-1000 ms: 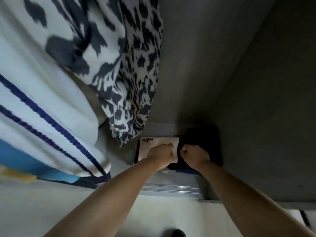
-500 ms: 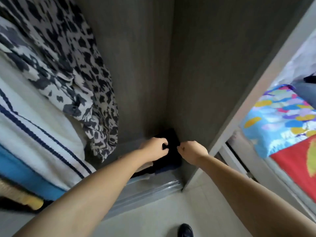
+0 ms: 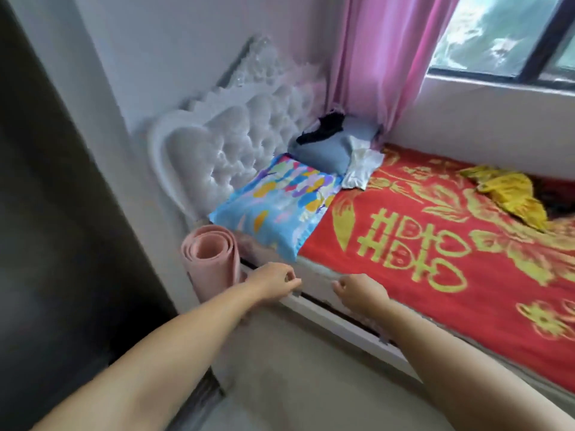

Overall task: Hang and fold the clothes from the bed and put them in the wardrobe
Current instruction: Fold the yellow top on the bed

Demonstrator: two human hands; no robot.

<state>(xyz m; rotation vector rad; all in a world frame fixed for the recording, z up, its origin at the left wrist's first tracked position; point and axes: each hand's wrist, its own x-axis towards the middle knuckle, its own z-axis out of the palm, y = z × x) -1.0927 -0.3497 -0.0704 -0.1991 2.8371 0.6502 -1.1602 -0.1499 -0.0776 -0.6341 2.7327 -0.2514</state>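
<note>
Wardrobe side [image 3: 46,213] sits dark at frame left. Left hand [image 3: 273,283] and right hand [image 3: 357,293], lower middle, both loosely curled and holding nothing, probably free to grab more. Clothes wait on the bed [image 3: 435,244]: black garment [image 3: 323,127], white one [image 3: 361,166], yellow one [image 3: 507,194] far right.

Two bare forearms reach in from the lower edge, toward the bed [image 3: 435,244]. No sleeve covers either one up to the frame's edge. The left hand [image 3: 275,281] and right hand [image 3: 357,292] wear no gloves, rings or wristbands.
</note>
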